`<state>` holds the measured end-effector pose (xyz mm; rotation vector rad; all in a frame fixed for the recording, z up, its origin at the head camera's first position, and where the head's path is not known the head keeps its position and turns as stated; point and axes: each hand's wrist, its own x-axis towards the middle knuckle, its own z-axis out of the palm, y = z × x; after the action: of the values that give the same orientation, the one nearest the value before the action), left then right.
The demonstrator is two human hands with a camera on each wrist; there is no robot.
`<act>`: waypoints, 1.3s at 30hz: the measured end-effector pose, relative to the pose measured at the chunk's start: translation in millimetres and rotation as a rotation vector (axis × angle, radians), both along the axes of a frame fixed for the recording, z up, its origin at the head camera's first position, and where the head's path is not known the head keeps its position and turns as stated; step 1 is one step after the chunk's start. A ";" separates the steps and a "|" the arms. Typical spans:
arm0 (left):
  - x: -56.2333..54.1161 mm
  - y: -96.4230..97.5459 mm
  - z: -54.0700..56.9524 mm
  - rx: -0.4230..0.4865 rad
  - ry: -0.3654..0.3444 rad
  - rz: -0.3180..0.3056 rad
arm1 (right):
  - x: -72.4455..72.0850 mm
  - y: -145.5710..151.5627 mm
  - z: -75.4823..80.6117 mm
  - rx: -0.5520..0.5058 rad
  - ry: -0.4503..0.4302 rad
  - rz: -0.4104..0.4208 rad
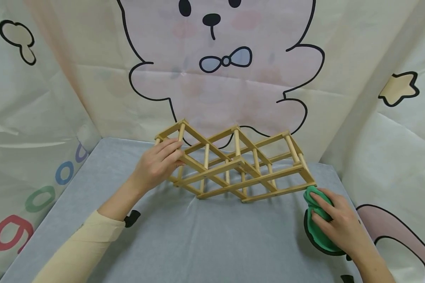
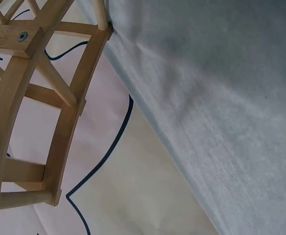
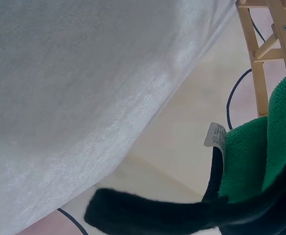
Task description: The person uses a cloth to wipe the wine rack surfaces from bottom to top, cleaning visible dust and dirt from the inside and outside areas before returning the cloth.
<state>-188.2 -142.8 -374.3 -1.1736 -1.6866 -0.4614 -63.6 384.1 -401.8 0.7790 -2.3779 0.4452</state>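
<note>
A folding wooden lattice rack (image 1: 235, 163), built of pale slats and round dowels, stretches across the middle of the head view. My left hand (image 1: 159, 161) grips its left end, fingers around a dowel. On the right, my right hand (image 1: 343, 222) holds a green fuzzy cloth (image 1: 320, 230) with black edging. The cloth's upper end is right at the rack's lower right corner. In the right wrist view the cloth (image 3: 246, 156) shows a white tag (image 3: 215, 135) and a long black strip (image 3: 143, 213). Slats of the rack (image 2: 59, 142) fill the left wrist view's left side.
A grey-blue cloth covers the table (image 1: 212, 243). Behind it hangs a pale backdrop (image 1: 102, 78) printed with a large pink bear, with more printed sheets at both sides. A small black device (image 1: 132, 218) is on the left wrist.
</note>
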 end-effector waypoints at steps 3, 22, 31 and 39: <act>7.9 -7.3 0.3 0.063 -0.056 0.002 | -0.5 -0.7 0.8 -0.002 -0.018 0.004; 35.7 -63.6 -39.5 0.270 -0.268 0.096 | 4.9 -15.4 5.2 0.017 -0.048 -0.008; 37.9 -68.4 -50.7 0.285 -0.321 0.126 | -1.4 -28.2 -6.8 -0.028 0.051 0.112; 42.1 -64.7 -55.5 0.237 -0.348 0.132 | -9.1 -47.4 -16.2 -0.003 0.067 0.209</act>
<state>-146.1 -207.5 -429.8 -0.8368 -1.9285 -0.7945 -72.6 336.7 -418.0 1.0298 -2.2433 0.4991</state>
